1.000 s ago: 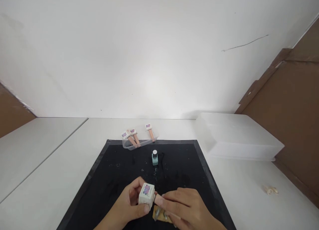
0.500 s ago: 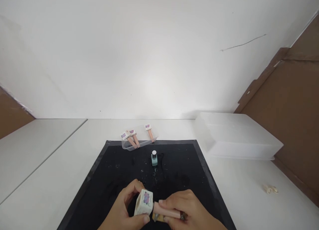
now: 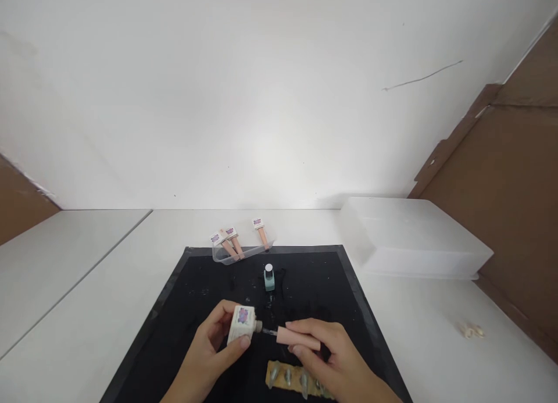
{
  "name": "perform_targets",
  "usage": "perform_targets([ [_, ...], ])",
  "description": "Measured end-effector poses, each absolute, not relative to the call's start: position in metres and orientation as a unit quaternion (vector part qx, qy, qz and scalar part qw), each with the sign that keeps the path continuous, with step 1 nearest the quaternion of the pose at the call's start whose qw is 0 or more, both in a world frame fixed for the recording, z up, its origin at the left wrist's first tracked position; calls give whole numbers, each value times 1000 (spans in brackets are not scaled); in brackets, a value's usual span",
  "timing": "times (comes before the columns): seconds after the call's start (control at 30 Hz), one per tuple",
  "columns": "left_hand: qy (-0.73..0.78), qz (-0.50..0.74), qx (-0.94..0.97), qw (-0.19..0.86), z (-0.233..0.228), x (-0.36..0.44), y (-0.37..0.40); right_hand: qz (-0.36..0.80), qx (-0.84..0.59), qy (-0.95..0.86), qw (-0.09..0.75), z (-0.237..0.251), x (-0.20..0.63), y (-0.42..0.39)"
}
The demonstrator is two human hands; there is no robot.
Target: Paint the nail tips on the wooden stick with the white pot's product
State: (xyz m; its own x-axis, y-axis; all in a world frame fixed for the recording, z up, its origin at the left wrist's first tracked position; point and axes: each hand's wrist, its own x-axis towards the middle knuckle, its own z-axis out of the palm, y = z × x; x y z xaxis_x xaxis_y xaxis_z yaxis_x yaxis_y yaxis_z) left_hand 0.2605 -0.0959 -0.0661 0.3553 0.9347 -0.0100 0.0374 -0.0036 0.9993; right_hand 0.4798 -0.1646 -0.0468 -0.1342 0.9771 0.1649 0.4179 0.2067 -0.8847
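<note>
My left hand (image 3: 208,353) grips a white nail polish bottle (image 3: 241,326) with a purple flower label, tipped so its neck points right. Between the fingertips of my right hand (image 3: 337,356) is the bottle's long pink brush cap (image 3: 298,338). Its thin brush stem (image 3: 269,332) bridges the gap between cap and neck; the tip appears to be at or inside the opening. Below lies a tan strip (image 3: 282,384) bearing several clear nail tips, its right end hidden by my right hand. A teal polish bottle (image 3: 269,281) with a white-topped cap stands upright farther back.
Behind the black mat (image 3: 204,275), a clear tray (image 3: 248,253) holds several pink-capped white bottles (image 3: 262,234). On the right are a white translucent box (image 3: 418,240) and small cream-coloured pieces (image 3: 471,331). A white wall rises at the back, with brown board at the sides.
The cap has come away from the bottle, so the brush stem shows between them. Both hands have moved up and away from me, uncovering more of the nail tip strip.
</note>
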Motion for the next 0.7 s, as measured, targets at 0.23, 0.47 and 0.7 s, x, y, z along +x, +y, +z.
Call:
perform_targets([
  [0.23,463,390,593,531,-59,260,-91,434,-509,-602,437,-49,482,-162],
  [0.47,472,374,592,536,-57,262,-90,501,-495,-562,434,-48,483,-161],
  [0.7,489,382,590,517,-61,260,-88,508,-503,-553,429,-49,482,-161],
])
